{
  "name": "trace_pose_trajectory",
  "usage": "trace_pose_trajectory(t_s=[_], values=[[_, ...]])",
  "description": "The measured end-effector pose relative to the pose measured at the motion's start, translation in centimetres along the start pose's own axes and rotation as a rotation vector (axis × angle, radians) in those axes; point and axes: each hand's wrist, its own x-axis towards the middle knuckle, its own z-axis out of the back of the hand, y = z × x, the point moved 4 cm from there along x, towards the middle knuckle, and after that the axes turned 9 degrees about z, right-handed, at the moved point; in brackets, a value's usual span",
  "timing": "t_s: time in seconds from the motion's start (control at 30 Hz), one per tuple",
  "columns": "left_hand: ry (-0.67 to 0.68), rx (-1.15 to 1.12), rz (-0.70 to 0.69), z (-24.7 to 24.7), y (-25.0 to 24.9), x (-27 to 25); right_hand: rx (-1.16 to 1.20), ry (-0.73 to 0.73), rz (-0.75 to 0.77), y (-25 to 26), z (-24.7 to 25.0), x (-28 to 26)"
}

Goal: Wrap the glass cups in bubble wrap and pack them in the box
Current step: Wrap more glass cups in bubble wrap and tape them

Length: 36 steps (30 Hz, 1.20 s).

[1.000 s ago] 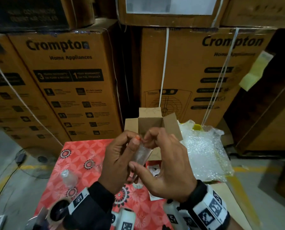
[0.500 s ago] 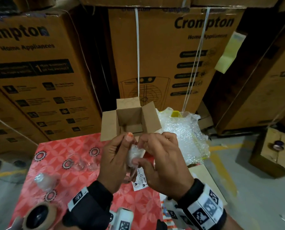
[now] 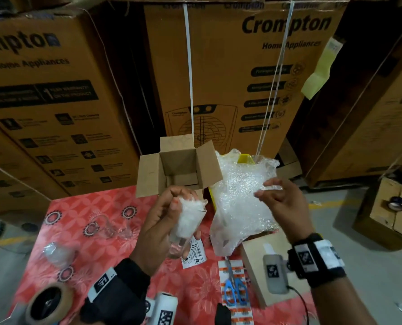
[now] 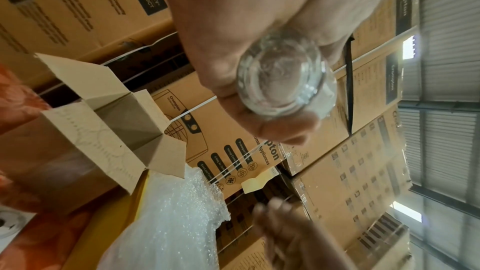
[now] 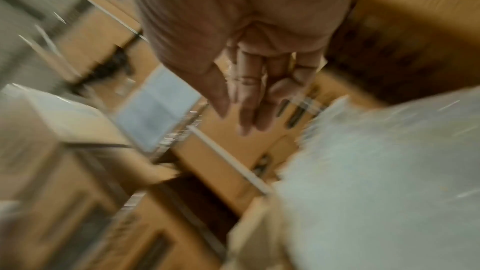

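The glass cup, stuffed with bubble wrap, is up in the air just in front of the open cardboard box, the left hand grasping it around the side. The right hand hangs released, fingers loose, over the bubble wrap pile on the red worktop.

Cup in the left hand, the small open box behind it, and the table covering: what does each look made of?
The cup looks like clear glass: a thick see-through base, with white bubble wrap stuffed inside. The small open box is plain brown corrugated cardboard, matte, with creased flaps. The table covering is red with a printed floral pattern; whether cloth or plastic sheet is unclear.
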Motion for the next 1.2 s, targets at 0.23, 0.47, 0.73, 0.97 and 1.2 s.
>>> trace_pose_trajectory(t_s=[0.23,0.47,0.73,0.97,1.2], values=[[-0.084,0.022,0.002,0.1,-0.4,-0.6,-0.553,0.141,-0.213,-12.8,2.1,3.1],[-0.263,0.059,-0.067,1.0,-0.6,-0.5,-0.777,0.144,-0.196,-14.7,-0.4,3.5],[-0.305,0.056,-0.097,1.2,-0.6,-1.1,-0.583,0.07,-0.328,-13.1,-0.5,6.3],[-0.302,0.081,-0.082,1.5,-1.3,-1.0,-0.213,-0.158,-0.151,-9.7,1.5,7.1],[-0.265,0.111,0.078,1.1,0.7,-0.1,0.63,-0.023,-0.203,-7.1,1.0,7.3]])
